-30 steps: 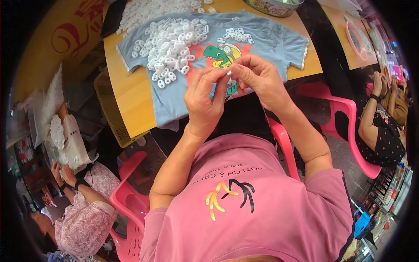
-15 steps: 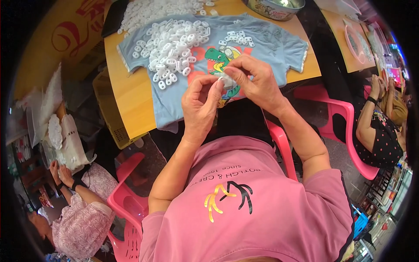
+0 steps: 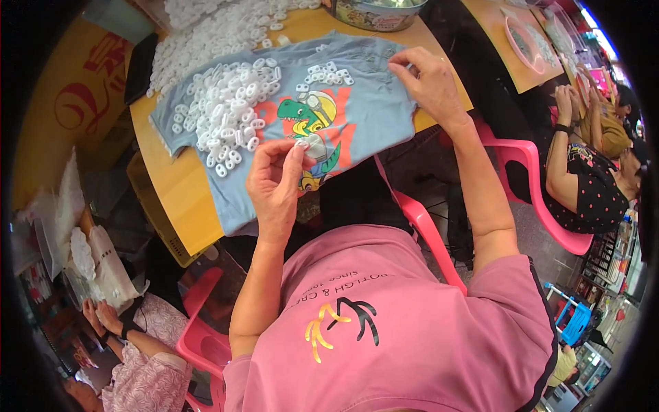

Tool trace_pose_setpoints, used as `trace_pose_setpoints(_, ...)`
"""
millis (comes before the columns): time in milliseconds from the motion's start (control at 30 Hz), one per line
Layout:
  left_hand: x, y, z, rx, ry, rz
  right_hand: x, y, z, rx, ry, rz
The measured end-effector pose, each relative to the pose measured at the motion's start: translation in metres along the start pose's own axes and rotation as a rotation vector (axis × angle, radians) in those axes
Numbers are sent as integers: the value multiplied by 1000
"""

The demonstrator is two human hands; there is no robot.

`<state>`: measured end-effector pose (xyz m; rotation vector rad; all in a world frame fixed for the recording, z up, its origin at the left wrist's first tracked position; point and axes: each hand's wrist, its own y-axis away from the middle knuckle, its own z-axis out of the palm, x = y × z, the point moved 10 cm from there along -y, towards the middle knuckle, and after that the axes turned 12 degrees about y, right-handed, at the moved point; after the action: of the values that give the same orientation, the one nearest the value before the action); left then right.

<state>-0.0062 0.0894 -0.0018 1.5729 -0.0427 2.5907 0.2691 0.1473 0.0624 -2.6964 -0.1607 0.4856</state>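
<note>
My left hand (image 3: 274, 182) is raised in front of the cartoon dinosaur print (image 3: 305, 120), thumb and forefinger pinched on a small white plastic piece (image 3: 301, 144). Farther right, my right hand (image 3: 432, 86) reaches over a scatter of tiny greyish parts (image 3: 377, 65) on the blue T-shirt (image 3: 374, 110), its thumb and forefinger drawn together. Whatever lies between those fingertips is too small to make out. A heap of white oval two-holed plastic pieces (image 3: 230, 103) covers the shirt's left side. A smaller group of white pieces (image 3: 328, 74) sits above the print.
The shirt lies spread on a yellow wooden table (image 3: 168, 185). Behind it are a larger spread of white pieces (image 3: 185, 58), a black flat object (image 3: 141, 65) and a round printed tin (image 3: 377, 17). Pink chairs (image 3: 542, 199) stand at both sides, with people seated left and right.
My hands, together over the print before, have parted. The right has gone away to the right toward the tiny parts; the left keeps its pinch on the white piece. The whole view has shifted.
</note>
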Motion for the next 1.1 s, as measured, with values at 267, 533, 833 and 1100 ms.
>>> trace_pose_setpoints(267,-1,-1,4,-42,-53,-3,-17,1,10,-42,-19,-84)
trace_pose_setpoints(533,-1,-1,2,-60,-92,21,-36,-16,23,-67,58,-158)
trace_pose_setpoints(833,1,1,5,-59,-79,19,-46,-25,37,-155,161,-155)
trace_pose_setpoints(1100,1,1,2,-56,-101,32,-52,-37,45,-185,263,-214)
